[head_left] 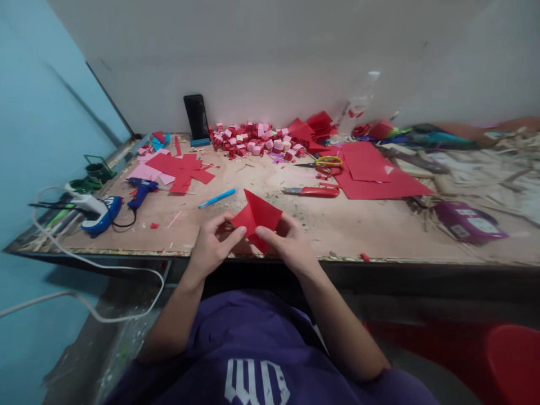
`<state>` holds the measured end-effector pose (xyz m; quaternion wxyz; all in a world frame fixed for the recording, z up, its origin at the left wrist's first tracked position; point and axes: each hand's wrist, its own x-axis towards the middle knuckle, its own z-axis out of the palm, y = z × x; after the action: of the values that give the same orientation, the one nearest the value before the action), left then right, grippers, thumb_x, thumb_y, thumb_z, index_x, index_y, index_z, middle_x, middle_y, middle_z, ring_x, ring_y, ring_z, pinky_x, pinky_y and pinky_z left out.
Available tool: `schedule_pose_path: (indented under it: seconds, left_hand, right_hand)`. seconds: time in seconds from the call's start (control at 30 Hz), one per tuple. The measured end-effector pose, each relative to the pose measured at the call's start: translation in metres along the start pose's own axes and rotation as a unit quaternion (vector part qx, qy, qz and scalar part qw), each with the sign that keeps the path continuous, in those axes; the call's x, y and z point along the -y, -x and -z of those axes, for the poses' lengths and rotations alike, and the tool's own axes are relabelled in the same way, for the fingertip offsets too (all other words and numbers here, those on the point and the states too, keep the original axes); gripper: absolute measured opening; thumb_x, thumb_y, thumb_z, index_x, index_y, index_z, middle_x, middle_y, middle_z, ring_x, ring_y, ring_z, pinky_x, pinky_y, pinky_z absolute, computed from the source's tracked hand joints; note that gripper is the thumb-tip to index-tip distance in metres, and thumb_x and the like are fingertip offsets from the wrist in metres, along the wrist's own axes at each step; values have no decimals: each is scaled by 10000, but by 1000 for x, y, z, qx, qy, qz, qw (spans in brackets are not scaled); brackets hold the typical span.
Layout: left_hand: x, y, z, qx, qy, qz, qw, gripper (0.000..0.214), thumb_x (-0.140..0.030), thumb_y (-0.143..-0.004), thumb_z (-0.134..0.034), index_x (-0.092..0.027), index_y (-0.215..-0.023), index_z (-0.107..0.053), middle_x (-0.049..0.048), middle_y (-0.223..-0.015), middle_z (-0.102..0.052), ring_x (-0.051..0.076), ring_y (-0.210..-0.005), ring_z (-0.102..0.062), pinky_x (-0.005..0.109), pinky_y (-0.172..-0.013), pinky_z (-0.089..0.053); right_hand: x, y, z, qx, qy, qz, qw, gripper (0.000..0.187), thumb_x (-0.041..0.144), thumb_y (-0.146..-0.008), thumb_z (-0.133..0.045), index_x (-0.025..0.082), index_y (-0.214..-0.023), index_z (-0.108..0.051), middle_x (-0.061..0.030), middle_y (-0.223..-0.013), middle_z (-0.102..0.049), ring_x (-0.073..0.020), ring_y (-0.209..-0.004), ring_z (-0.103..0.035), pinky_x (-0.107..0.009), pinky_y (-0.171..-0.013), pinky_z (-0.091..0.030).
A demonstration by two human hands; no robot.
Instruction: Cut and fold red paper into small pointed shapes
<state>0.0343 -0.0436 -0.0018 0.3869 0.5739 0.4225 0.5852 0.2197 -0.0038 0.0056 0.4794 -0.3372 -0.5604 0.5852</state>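
Observation:
A folded piece of red paper (262,212) is held up just above the table's front edge, creased into pointed flaps. My left hand (216,242) pinches its left side, thumb on the near face and fingers behind. On the right side my right hand (291,241) grips it the same way, its thumb close to the paper's middle. Both hands' fingertips are partly hidden behind the sheet. A blue pen (217,198) lies beyond my left hand, and a red-handled utility knife (314,192) beyond my right.
Small pink and red paper cubes (253,140) are heaped by the wall, beside a phone (196,117) on a stand. Scissors (327,164) and red sheets (371,169) lie right. Leftward are cut paper (183,169), a blue glue gun (141,191) and a corded power strip (101,216).

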Motion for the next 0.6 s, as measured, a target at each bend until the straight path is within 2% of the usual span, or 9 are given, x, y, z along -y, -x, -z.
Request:
schedule_pose_path:
  seconds: [0.13,0.2,0.27,0.37,0.43,0.6]
  left_hand:
    - [3,1,4,-20,21,-8,1000,182,-324,-910,-742,-185,-849,-642,6,-803,-652,144,-702,-612,236,-643,-500]
    - [4,1,4,-44,23,2,999,216,-330,-887,-760,-195,-839,-599,-23,-731,-600,120,-621,-565,213,-580,-454]
    - [3,1,2,-56,33,16,998,232,-340,-870,-783,-204,-896,-596,-28,-731,-628,115,-595,-582,203,-560,-452]
    - [0,-1,0,-57,24,30,998,264,-353,-858,-808,-201,-1013,-657,22,-855,-750,154,-678,-699,220,-600,-530]
    - [-1,-1,-1,-64,-2,30,998,248,-356,-858,-812,-190,-1009,-705,41,-900,-785,173,-719,-737,234,-630,-568]
    - [0,-3,-2,-91,-37,23,995,179,-345,-861,-804,-190,-934,-755,19,-806,-784,169,-676,-734,236,-621,-584]
  right_hand:
    - [0,0,2,-72,-23,-21,997,408,458,-792,-888,215,-1113,-819,-87,-1107,-828,-246,-886,-780,-311,-677,-624]
    - [-1,0,1,-86,-29,-32,995,399,455,-784,-887,210,-1093,-830,-93,-1128,-828,-233,-826,-776,-288,-601,-599]
    - [-2,1,1,-86,-28,-40,995,404,451,-780,-886,206,-1098,-836,-99,-1142,-829,-223,-783,-769,-276,-556,-577]
    - [-3,2,1,-86,-17,-42,995,403,431,-778,-889,203,-1106,-840,-99,-1141,-830,-219,-769,-765,-269,-537,-565]
    - [-2,2,2,-80,-12,-40,996,413,404,-751,-910,208,-1107,-842,-93,-1122,-833,-225,-778,-766,-270,-543,-567]
    - [-1,2,5,-69,-25,-43,996,406,339,-691,-946,221,-1067,-849,-57,-962,-841,-199,-693,-739,-276,-564,-567]
